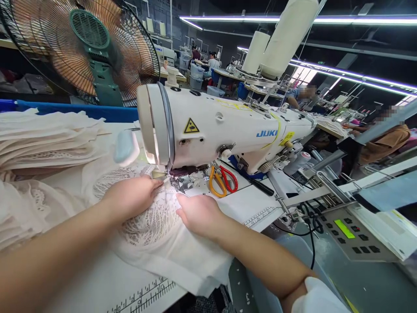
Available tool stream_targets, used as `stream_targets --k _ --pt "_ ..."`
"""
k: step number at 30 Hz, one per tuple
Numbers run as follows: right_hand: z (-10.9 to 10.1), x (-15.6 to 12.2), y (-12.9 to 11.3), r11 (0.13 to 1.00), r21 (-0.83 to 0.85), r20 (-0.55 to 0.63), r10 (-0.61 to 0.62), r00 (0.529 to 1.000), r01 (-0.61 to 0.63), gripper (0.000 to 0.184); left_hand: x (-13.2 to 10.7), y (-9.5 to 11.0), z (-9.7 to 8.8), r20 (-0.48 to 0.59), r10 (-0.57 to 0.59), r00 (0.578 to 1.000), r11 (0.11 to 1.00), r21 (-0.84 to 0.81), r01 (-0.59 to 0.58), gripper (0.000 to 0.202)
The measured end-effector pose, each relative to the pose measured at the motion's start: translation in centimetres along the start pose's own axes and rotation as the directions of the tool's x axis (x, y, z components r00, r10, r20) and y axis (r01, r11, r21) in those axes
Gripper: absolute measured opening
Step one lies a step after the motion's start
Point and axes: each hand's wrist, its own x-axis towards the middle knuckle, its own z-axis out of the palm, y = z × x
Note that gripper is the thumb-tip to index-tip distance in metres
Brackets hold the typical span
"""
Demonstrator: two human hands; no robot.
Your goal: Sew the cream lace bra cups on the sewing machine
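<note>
A cream lace garment piece (153, 224) lies under the needle area of a white sewing machine (208, 130), its plain lower part draping over the table's front edge. My left hand (132, 195) is closed on the lace to the left of the presser foot, fingertips close to the needle. On the right, my right hand (200, 215) pinches the fabric's edge just in front of the metal foot (179, 182). The stitching point itself is partly hidden by fingers and machine head. Orange-and-red-handled scissors (223, 180) rest on the machine bed, beyond my right hand.
Stacked cream fabric pieces (48, 139) lie at the left, with more lace pieces (29, 208) nearer. A large fan (91, 48) stands behind them. Thread cones (286, 39) rise above the machine. A control panel (350, 234) is at the right. Other people sit at machines farther back.
</note>
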Motion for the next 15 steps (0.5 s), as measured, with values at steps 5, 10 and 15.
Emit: stream_targets --k 5,10,15 --pt "1.2 -2.2 1.4 0.994 -0.054 -0.142 -0.107 0.984 0.100 0.027 -2.2 -0.8 0.7 -0.196 -0.038 0.980 0.999 0.012 0.041 0.053" --pt "2.4 -3.9 3.1 0.973 -0.048 -0.153 -0.232 0.961 0.227 0.044 -4.9 -1.1 2.0 -0.038 -0.005 0.999 0.985 0.173 0.011 0.071" --pt "2.0 -3.2 3.2 0.969 -0.040 -0.114 -0.246 0.963 0.243 0.044 -4.9 -1.5 2.3 0.189 -0.132 0.973 0.974 0.207 0.092 0.100"
